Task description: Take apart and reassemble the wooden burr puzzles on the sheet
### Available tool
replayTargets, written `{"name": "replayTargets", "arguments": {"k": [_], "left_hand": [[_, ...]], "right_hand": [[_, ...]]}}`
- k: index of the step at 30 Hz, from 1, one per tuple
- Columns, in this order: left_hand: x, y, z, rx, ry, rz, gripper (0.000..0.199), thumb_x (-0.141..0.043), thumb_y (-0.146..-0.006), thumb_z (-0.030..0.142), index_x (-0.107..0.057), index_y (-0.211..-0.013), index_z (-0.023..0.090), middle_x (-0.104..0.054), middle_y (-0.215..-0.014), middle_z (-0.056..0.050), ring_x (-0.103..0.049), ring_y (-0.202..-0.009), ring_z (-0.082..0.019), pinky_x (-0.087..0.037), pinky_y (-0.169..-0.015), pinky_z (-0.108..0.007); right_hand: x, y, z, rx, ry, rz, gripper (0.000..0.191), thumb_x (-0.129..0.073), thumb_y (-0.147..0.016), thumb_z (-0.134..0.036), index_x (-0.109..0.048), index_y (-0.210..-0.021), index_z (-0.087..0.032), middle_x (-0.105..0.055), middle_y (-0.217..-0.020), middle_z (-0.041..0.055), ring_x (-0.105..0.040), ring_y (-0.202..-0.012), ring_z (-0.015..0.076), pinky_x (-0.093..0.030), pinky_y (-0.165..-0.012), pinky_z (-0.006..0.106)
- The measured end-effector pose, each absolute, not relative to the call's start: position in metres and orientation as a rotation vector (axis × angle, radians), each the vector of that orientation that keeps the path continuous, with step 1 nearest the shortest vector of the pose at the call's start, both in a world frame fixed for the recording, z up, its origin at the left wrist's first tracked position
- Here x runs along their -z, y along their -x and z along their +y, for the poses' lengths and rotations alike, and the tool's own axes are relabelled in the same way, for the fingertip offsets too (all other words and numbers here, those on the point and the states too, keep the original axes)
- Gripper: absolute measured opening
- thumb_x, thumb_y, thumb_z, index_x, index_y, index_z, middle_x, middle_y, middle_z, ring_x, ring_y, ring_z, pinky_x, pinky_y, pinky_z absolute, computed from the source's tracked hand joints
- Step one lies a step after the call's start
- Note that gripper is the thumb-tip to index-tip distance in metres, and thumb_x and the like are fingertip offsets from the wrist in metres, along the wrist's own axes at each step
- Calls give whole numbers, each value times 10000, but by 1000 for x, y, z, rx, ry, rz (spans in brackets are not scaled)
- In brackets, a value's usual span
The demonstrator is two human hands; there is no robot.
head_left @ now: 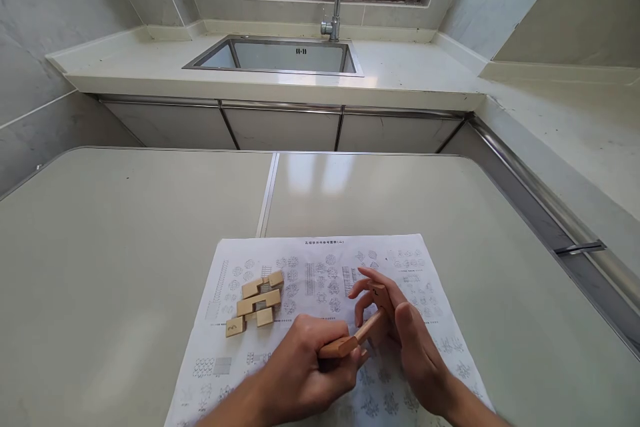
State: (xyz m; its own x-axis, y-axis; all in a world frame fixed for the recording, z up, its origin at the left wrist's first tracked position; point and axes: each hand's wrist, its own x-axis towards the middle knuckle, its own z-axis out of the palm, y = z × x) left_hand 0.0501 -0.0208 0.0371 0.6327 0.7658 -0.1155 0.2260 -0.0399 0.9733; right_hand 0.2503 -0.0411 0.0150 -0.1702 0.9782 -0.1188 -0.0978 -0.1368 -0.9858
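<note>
My left hand [315, 360] is closed round the near end of a reddish-brown notched wooden piece [341, 347], held over a printed paper sheet [205, 340]. That piece reaches up and right to another reddish-brown wooden piece [381, 295], which my right hand [407, 340] holds between its curled fingers and thumb. The pieces touch or cross; how they join is partly hidden by the fingers. Left of my hands, several pale notched wooden blocks [259, 303] lie close together on the sheet, one with a dark mark.
The sheet, covered in small diagrams, lies on a pale table [125, 247] with a seam. Beyond are a counter [400, 73], a sink [285, 57] and a faucet [331, 28] below a window. Another counter [575, 127] runs along the right.
</note>
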Motion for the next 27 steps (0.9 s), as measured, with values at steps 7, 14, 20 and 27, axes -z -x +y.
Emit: {"name": "replayTargets", "arguments": {"k": [7, 14, 20, 27], "left_hand": [[-34, -51, -24, -605, -1649, 906, 398, -549, -948, 207, -260, -676, 230, -270, -605, 74, -228, -540, -102, -227, -530, -270], [-34, -51, -25, -606, -1704, 908, 377, -552, -953, 202, -282, -692, 229, -289, -609, 73, -259, -541, -104, -246, -539, -267], [-32, -52, -25, -645, -1616, 912, 425, -494, -1036, 311, -255, -693, 232, -273, -621, 70, -253, -546, -108, -246, -542, -274], [-36, -50, -19, -747, -1388, 1088, 478, -422, -1089, 521, -333, -717, 235, -341, -665, 55, -311, -596, -125, -272, -566, -283]], "right_hand": [[-18, -247, -44, -1491, 1151, -1101, 668, -305, -1050, -746, -468, -1568, -358, -611, -1292, 112, -599, -1002, 270, -573, -698, 349], [-18, -243, -47, -1531, 1152, -1079, 685, -323, -1039, -759, -511, -1561, -357, -629, -1277, 111, -608, -1042, 283, -582, -777, 381], [-22, -244, -47, -1565, 1158, -1033, 655, -281, -1061, -727, -560, -1535, -371, -623, -1344, 123, -633, -1001, 280, -565, -657, 342], [-11, -248, -44, -1203, 1279, -1324, 466, -528, -1085, -496, -580, -1529, -366, -724, -1279, 102, -668, -781, 231, -618, -839, 451]]}}
